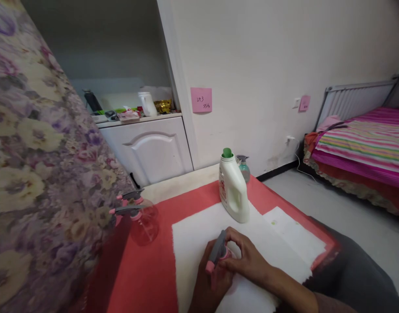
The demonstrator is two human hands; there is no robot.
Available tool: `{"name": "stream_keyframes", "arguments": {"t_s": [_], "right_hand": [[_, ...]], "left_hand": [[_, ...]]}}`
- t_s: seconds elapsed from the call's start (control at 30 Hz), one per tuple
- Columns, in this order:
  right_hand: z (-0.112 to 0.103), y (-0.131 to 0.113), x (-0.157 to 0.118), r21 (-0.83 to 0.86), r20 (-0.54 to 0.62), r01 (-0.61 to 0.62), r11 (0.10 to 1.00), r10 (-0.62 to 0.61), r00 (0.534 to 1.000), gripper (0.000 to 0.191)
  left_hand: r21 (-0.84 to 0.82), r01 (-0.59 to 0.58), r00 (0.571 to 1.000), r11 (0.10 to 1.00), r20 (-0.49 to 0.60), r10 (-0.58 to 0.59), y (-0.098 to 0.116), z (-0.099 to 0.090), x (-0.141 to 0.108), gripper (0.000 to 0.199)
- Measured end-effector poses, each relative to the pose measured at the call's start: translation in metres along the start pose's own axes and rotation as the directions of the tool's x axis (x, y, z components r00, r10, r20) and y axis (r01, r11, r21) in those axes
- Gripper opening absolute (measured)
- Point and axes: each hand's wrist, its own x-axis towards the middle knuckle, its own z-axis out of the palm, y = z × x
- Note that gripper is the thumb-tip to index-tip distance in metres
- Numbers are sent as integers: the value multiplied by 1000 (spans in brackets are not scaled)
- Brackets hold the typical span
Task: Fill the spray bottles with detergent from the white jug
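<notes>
A pink spray bottle with a grey trigger head (218, 251) is between my hands, low in the middle of the view. My left hand (208, 284) wraps around its body, which is mostly hidden. The thumb and fingers of my right hand (248, 257) close on the pink collar below the trigger head. Just beyond my hands, a cream detergent jug (233, 193) stands upright, its green spout showing at the uncapped top. Under the jug and my hands lies a white sheet (191, 243).
Two clear pink spray bottles with grey heads (145, 230) stand at the left of the red tabletop (130, 274). Behind the jug is a teal spray bottle (244, 170). A smaller stained white sheet (293, 232) lies right. A floral curtain (42, 174) hangs along the left side.
</notes>
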Motion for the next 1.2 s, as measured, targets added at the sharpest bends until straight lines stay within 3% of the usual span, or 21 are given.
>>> {"name": "stream_keyframes", "arguments": {"t_s": [0.23, 0.33, 0.4, 0.47, 0.57, 0.63, 0.7, 0.77, 0.87, 0.93, 1.03, 1.2], "right_hand": [[7, -3, -1, -32, -254, -136, 990, 123, 959, 26], [8, -1, -1, -63, -276, -114, 991, 93, 957, 23], [9, 0, -1, -92, -258, -66, 994, 40, 965, 20], [10, 0, -1, -113, -240, -39, 993, 11, 971, 18], [13, -4, 0, -131, -271, -79, 988, 41, 962, 24], [14, -7, 1, -135, -301, -113, 984, 68, 951, 33], [15, -8, 1, -142, -319, -130, 981, 79, 944, 38], [16, -9, 1, -142, -336, -145, 979, 90, 938, 41], [15, -10, -1, -101, -333, -153, 983, 112, 936, 36], [13, -12, -3, -75, -282, -118, 990, 93, 955, 28], [6, -15, -6, -78, -172, -31, 997, 17, 985, 18], [-7, -14, -10, -103, -8, 82, 991, -83, 997, 16]], "left_hand": [[13, -68, 996, 998, -60, 69, -17, 5, 3, 45], [40, -81, 996, 996, -22, 82, -27, 4, 3, 49], [160, -115, 993, 980, -16, 119, -34, 5, 4, 45], [345, -192, 980, 919, 11, 201, -41, 6, 6, 40], [579, -308, 943, 755, 83, 321, -49, 9, 11, 32], [660, -363, 914, 657, 114, 390, -49, 10, 13, 32], [656, -391, 894, 645, 104, 435, -44, 11, 12, 33], [535, -328, 923, 778, 5, 386, -33, 12, 9, 35], [264, -120, 981, 957, -114, 154, -10, 13, 4, 50], [146, -22, 996, 989, -77, 34, 3, 10, 2, 56], [84, 51, 998, 995, 40, -54, 14, 1, 3, 51], [55, 99, 975, 994, 192, -107, 8, -18, 5, 47]]}}
